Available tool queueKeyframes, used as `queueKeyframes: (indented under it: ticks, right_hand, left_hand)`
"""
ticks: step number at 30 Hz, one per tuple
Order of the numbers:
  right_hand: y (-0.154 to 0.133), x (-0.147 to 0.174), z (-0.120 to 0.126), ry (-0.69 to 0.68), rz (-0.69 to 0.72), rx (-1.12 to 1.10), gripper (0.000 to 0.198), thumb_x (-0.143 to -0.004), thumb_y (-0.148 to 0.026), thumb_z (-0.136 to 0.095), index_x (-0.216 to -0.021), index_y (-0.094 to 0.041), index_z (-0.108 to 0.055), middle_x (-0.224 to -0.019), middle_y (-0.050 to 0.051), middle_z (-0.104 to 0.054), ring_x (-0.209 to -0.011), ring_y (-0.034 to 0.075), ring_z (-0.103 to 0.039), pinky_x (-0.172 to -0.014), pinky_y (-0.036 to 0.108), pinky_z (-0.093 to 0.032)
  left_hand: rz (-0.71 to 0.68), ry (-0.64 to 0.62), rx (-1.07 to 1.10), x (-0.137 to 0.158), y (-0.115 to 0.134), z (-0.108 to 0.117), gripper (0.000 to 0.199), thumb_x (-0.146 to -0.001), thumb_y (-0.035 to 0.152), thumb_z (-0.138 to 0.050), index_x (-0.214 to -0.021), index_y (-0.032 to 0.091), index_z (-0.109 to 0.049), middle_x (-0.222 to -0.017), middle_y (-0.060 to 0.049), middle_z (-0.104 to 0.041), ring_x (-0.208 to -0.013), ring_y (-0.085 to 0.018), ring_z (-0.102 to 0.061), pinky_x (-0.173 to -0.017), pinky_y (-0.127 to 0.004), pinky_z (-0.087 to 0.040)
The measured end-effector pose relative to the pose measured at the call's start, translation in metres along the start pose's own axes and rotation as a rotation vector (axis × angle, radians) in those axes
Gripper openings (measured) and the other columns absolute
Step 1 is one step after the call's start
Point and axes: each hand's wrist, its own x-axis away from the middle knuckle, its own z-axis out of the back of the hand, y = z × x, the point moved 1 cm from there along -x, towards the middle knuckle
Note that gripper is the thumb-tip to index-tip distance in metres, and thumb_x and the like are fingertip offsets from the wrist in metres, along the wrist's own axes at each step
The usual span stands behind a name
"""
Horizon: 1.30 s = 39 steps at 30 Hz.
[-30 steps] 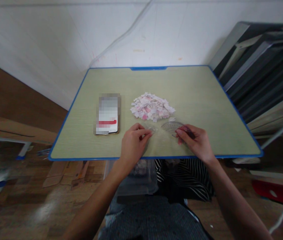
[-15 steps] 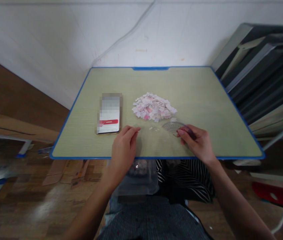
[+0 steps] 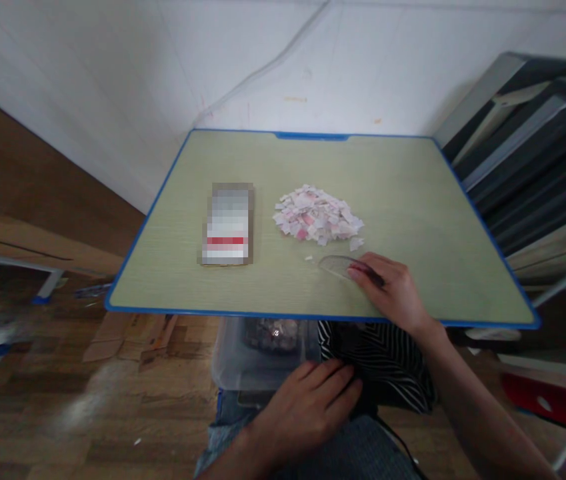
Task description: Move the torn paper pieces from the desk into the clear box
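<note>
- Head view, landmark: green table (image 3: 413,200) with blue rim, set against a white wall.
- Right hand (image 3: 393,290): resting palm down on the table near its front edge, fingers loosely curled, fingertips (image 3: 357,270) pressed on one end of a clear plastic protractor (image 3: 335,265); whether pinched or merely touched cannot be told.
- Clear plastic protractor: lying flat on the table, just in front of the paper heap, partly hidden under the right hand.
- Left hand (image 3: 313,397): below the table's front edge, over the lap, fingers extended and relaxed, gripping nothing; fingertips near a striped black-and-white cloth (image 3: 377,353).
- Heap of small pink and white paper scraps (image 3: 317,217): near the table's middle, with a few stray bits (image 3: 308,258) beside the protractor.
- Phone (image 3: 227,223): flat on the table, left of the heap, screen blurred.
- Clear plastic container (image 3: 267,350): beneath the table's front edge, just beside the left hand.
- Stacked dark frames (image 3: 537,147): leaning right of the table.
</note>
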Motion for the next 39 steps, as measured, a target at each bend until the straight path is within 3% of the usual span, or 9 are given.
queueKeyframes:
  ticks: [5,11,15,23,30,35,39]
  right_hand:
    - [-0.002,-0.001,0.001,0.065,0.011,0.0,0.015,-0.082,-0.019,-0.049,-0.068,-0.017,-0.052,-0.062,0.001,-0.052,-0.057,0.011,-0.048,-0.054,0.024,-0.038]
    - [-0.005,0.0,-0.004,-0.078,0.078,-0.035,0.013,-0.082,-0.02,-0.048,-0.071,-0.017,-0.055,-0.066,0.002,-0.055,-0.061,0.012,-0.051,-0.055,0.023,-0.041]
    - [-0.007,-0.005,-0.005,0.011,0.054,0.001,0.015,-0.082,-0.019,-0.048,-0.067,-0.017,-0.053,-0.064,0.002,-0.054,-0.059,0.012,-0.05,-0.055,0.024,-0.04]
    - [-0.007,-0.013,-0.013,-0.07,0.07,-0.014,0.014,-0.082,-0.019,-0.047,-0.069,-0.017,-0.054,-0.065,0.002,-0.053,-0.06,0.011,-0.049,-0.056,0.024,-0.039]
    - [-0.006,-0.012,-0.01,0.037,0.025,0.009,0.018,-0.081,-0.019,-0.047,-0.064,-0.018,-0.048,-0.059,0.0,-0.048,-0.056,0.011,-0.046,-0.053,0.024,-0.037]
    - [-0.004,-0.011,-0.011,-0.06,0.052,-0.047,0.015,-0.081,-0.02,-0.048,-0.066,-0.018,-0.05,-0.061,0.0,-0.05,-0.057,0.011,-0.047,-0.053,0.024,-0.037]
    - [-0.004,-0.011,-0.01,0.012,0.035,-0.023,0.017,-0.081,-0.019,-0.048,-0.064,-0.018,-0.048,-0.059,0.0,-0.047,-0.055,0.01,-0.044,-0.052,0.024,-0.035]
  left_hand:
    - [-0.039,-0.057,-0.03,0.002,-0.007,-0.001,0.032,-0.092,0.018,-0.029,-0.119,0.015,-0.044,-0.118,-0.002,-0.052,-0.111,-0.015,-0.04,-0.087,-0.028,-0.034]
    - [-0.043,-0.064,-0.021,0.0,-0.008,-0.004,0.031,-0.092,0.02,-0.03,-0.118,0.015,-0.044,-0.108,-0.003,-0.057,-0.105,-0.015,-0.044,-0.081,-0.027,-0.036]
    - [-0.035,-0.078,-0.006,0.001,-0.008,-0.004,0.031,-0.092,0.02,-0.03,-0.119,0.015,-0.043,-0.109,-0.003,-0.056,-0.106,-0.015,-0.044,-0.081,-0.027,-0.036]
    - [-0.049,-0.086,-0.028,0.002,-0.008,-0.006,0.032,-0.091,0.02,-0.031,-0.12,0.014,-0.042,-0.108,-0.004,-0.056,-0.105,-0.015,-0.044,-0.08,-0.027,-0.036]
    - [-0.04,-0.069,-0.032,0.002,-0.008,-0.007,0.031,-0.091,0.021,-0.032,-0.119,0.014,-0.043,-0.108,-0.003,-0.056,-0.105,-0.015,-0.044,-0.079,-0.027,-0.036]
    - [-0.05,-0.086,-0.031,0.002,-0.008,-0.009,0.032,-0.09,0.021,-0.036,-0.12,0.014,-0.042,-0.108,-0.004,-0.056,-0.106,-0.015,-0.044,-0.08,-0.027,-0.037]
    - [-0.044,-0.078,-0.029,0.003,-0.008,-0.009,0.032,-0.09,0.021,-0.034,-0.12,0.014,-0.042,-0.109,-0.003,-0.055,-0.106,-0.015,-0.044,-0.08,-0.028,-0.037]
